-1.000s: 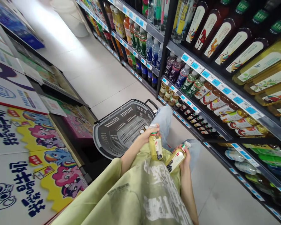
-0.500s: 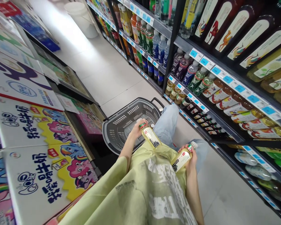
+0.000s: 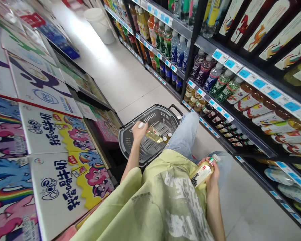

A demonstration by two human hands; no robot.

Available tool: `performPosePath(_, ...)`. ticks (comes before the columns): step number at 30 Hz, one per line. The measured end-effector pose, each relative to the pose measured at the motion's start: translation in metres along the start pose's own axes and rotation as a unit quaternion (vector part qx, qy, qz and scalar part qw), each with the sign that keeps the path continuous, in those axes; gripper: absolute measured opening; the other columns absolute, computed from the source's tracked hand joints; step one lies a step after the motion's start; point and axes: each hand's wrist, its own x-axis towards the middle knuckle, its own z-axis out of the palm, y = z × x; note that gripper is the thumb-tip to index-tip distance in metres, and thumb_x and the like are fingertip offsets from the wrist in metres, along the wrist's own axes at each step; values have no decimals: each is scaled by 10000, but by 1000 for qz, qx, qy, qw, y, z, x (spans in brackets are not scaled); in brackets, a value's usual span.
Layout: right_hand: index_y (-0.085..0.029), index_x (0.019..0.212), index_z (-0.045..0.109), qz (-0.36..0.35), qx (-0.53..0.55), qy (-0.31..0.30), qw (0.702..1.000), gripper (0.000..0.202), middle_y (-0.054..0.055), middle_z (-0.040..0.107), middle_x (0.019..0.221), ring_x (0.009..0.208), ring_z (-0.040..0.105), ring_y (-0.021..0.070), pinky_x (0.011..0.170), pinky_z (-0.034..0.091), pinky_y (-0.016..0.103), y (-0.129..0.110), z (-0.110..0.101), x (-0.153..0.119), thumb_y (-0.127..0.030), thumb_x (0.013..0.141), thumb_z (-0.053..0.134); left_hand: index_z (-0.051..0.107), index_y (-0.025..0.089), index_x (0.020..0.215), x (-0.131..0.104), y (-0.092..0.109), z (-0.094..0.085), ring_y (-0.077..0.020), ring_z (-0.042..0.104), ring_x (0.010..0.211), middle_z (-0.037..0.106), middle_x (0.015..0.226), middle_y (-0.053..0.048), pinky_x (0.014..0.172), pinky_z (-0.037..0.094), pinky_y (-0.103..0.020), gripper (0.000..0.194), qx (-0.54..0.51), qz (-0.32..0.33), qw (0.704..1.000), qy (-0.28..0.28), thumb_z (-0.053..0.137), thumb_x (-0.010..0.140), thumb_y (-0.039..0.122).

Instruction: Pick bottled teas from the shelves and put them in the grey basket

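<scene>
We found the left hand (image 3: pixel 139 130) stretched out over the grey basket (image 3: pixel 130 140), its fingers wrapped round the neck end of a bottle of yellow drink (image 3: pixel 154 134). That bottle lay nearly level, held just above the basket's slotted floor and inside its rim. Two more bottle tops (image 3: pixel 167 137) showed in the basket just beside it; whether they touched it, we could not tell.

The right hand (image 3: pixel 212 171) was closed round a second bottle (image 3: pixel 202 172) of the same kind, held tilted close to the person's lap, its white cap pointing up and to the right. This bottle was well apart from the basket.

The basket stood on the pale floor (image 3: pixel 130 87) of the aisle, with its black handle (image 3: pixel 175 109) lying against the far rim. The person's knee in light jeans (image 3: pixel 187 134) was just beside the basket, and a green shirt (image 3: pixel 163 201) filled the lower view.

Drink shelves (image 3: pixel 240 72) with blue price tags ran along the right. Printed cartons (image 3: pixel 62 167) were stacked on the left. A white bucket (image 3: pixel 100 20) stood on the floor far up the aisle.
</scene>
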Motion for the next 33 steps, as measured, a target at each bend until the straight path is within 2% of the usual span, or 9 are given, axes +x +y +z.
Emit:
performPosePath(1, -233, 789, 688, -1, -2, 5, 1000, 468, -7, 668, 776, 697, 687, 215, 693, 609, 354, 0, 0, -1, -616, 681, 932, 575, 212, 715, -1, -3, 1, -178, 542, 697, 591, 707, 4, 675, 377, -283, 318, 107, 54, 992, -31, 808, 794, 414)
performPosePath(3, -236, 786, 690, -2, -6, 14, 1000, 460, -10, 659, 781, 704, 681, 205, 705, 612, 348, 1, -1, -2, -614, 676, 928, 639, 205, 801, -3, -10, 8, -232, 636, 815, 687, 849, -50, 755, 425, -312, 242, 271, 120, 949, -110, 787, 867, 385)
performPosePath(6, -245, 795, 700, 2, -15, 28, 999, 454, -7, 652, 788, 708, 675, 217, 751, 635, 403, 2, -2, -3, -632, 679, 907, 711, 177, 1027, -5, -31, 22, -292, 698, 983, 740, 1087, -129, 848, 473, -341, 195, 405, 104, 887, -197, 705, 990, 368)
performPosePath(8, -251, 796, 698, 10, -23, 36, 999, 441, -6, 650, 793, 700, 674, 232, 770, 643, 450, 2, -3, -3, -634, 688, 888, 714, 152, 1168, -5, -50, 29, -316, 699, 1093, 739, 1194, -163, 909, 492, -353, 237, 442, 69, 864, -230, 637, 1044, 339)
performPosePath(14, -254, 804, 702, 30, -51, 62, 996, 469, 3, 637, 805, 726, 678, 253, 735, 624, 440, -2, 1, -3, -651, 643, 893, 751, 147, 1201, -16, -111, 44, -298, 681, 1169, 744, 1239, -152, 1046, 495, -349, 262, 453, 29, 823, -342, 667, 953, 147)
performPosePath(21, -248, 794, 695, 41, -65, 88, 993, 505, 1, 629, 800, 718, 669, 236, 715, 609, 402, -2, 4, -2, -672, 611, 900, 775, 143, 1161, -57, -163, 74, -303, 667, 1171, 639, 1364, -187, 1062, 521, -379, 259, 455, -9, 778, -433, 664, 930, 104)
performPosePath(24, -250, 806, 695, 43, -70, 85, 993, 488, -2, 633, 806, 731, 685, 250, 761, 637, 451, -2, 3, -1, -667, 638, 884, 742, 141, 1251, -72, -172, 85, -310, 655, 1198, 607, 1409, -199, 1050, 536, -383, 351, 449, -23, 773, -449, 655, 916, 78)
performPosePath(28, -255, 817, 711, 45, -73, 80, 993, 473, -2, 645, 810, 782, 710, 282, 818, 659, 502, -3, 3, 0, -651, 632, 892, 714, 137, 1333, -79, -174, 91, -327, 612, 1281, 584, 1440, -216, 1123, 507, -416, 403, 432, -31, 784, -445, 550, 972, 69)
performPosePath(33, -280, 826, 735, 47, -80, 79, 993, 402, 16, 653, 817, 855, 733, 328, 810, 667, 531, -4, 6, 1, -644, 703, 855, 723, 109, 1328, -79, -170, 91, -315, 641, 1229, 611, 1434, -224, 1112, 506, -385, 430, 409, -60, 800, -435, 621, 912, 68)
